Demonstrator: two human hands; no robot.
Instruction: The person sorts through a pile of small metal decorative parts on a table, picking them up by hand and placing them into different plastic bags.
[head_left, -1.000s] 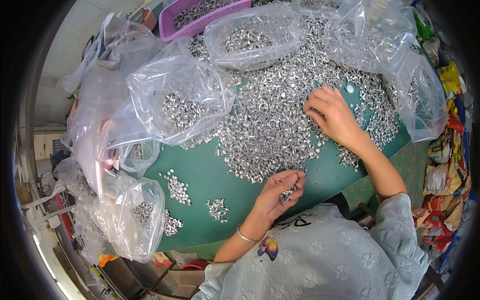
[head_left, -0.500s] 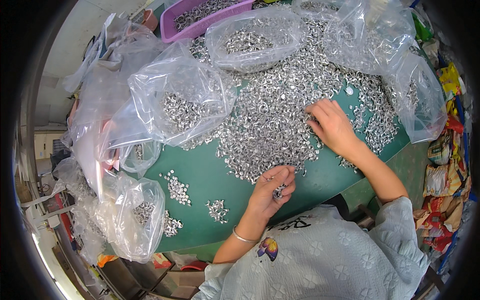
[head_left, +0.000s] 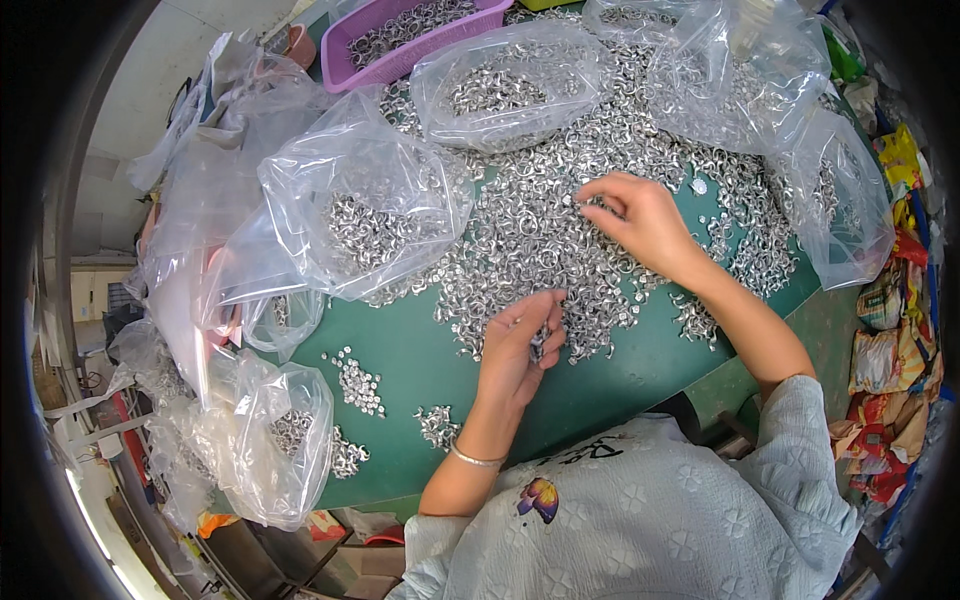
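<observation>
A broad heap of small, shiny, curved metal pieces (head_left: 520,225) covers the middle of the green table. At its near edge my left hand (head_left: 512,350) is curled, palm inward, around several of these metal pieces. My right hand (head_left: 645,225) is over the right part of the heap, its thumb and forefinger close together. A small bright metal piece (head_left: 578,199) shows at those fingertips. A metal bangle (head_left: 476,459) circles my left wrist. Left of that wrist lie a little group of curved pieces (head_left: 438,427) and a group of small round pieces (head_left: 360,385).
Clear plastic bags of metal pieces surround the heap: a left bag (head_left: 365,170), a back bag (head_left: 510,125) and a right bag (head_left: 840,230). Another bag (head_left: 300,400) sits at the left table edge. A purple basket (head_left: 430,50) stands at the back. Colourful sacks (head_left: 885,350) line the right side.
My right hand has moved left and slightly away from me over the heap, its fingers drawing together. My left hand has shifted left and farther from me, still curled around metal pieces.
</observation>
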